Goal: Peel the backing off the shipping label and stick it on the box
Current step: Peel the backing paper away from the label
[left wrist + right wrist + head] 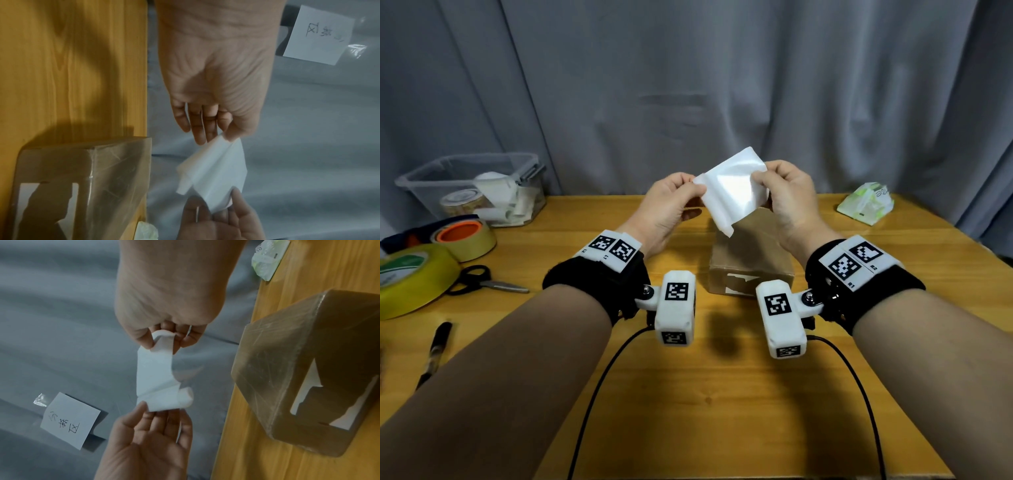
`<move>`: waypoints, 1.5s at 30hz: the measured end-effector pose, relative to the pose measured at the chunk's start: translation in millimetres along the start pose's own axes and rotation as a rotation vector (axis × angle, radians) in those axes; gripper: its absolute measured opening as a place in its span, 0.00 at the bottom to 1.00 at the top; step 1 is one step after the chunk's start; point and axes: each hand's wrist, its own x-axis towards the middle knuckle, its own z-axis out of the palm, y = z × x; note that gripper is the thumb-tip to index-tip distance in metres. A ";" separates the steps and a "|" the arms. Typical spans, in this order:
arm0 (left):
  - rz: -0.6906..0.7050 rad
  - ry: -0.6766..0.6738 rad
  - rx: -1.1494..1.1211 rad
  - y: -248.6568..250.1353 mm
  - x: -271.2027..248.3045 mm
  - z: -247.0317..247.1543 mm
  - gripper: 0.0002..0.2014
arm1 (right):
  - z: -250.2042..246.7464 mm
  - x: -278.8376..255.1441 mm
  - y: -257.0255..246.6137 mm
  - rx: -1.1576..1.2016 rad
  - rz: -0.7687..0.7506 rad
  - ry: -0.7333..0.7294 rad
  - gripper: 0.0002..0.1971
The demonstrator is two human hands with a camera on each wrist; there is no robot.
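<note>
- I hold the label [732,190] up in the air between both hands, above the far end of the box [751,260], which sits on the table [688,394] and is not touched by either hand.
- My left hand [671,205] pinches the label's left edge between thumb and fingertips; the other fingers lie fairly straight under it.
- My right hand [787,202] pinches the right edge, fingers curled more tightly round the paper.
- The sheet bows and curls at its lower corner; the wrist views suggest two layers parting there, but I cannot tell how far the backing has come away.
- To do this step well, I judge I should keep one pinch on the backing alone and the other on the label alone, then draw them apart slowly at a low angle so the label does not tear or crease.
- I should keep my fingertips at the very edge, off the sticky side, and stop the freed part folding onto itself.
- The box's top face looks free to take it.
</note>
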 end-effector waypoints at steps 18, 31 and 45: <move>-0.123 -0.009 -0.161 1.8 -6.9 5.6 0.13 | 6.4 1.1 -1.0 -0.020 -0.034 0.011 0.06; -0.041 0.354 0.455 -33.5 15.7 -16.6 0.12 | 16.2 6.7 15.3 -0.229 0.026 -0.020 0.09; -0.138 0.513 0.663 -30.2 14.1 -16.5 0.16 | 12.1 11.8 22.6 -0.278 0.076 0.074 0.12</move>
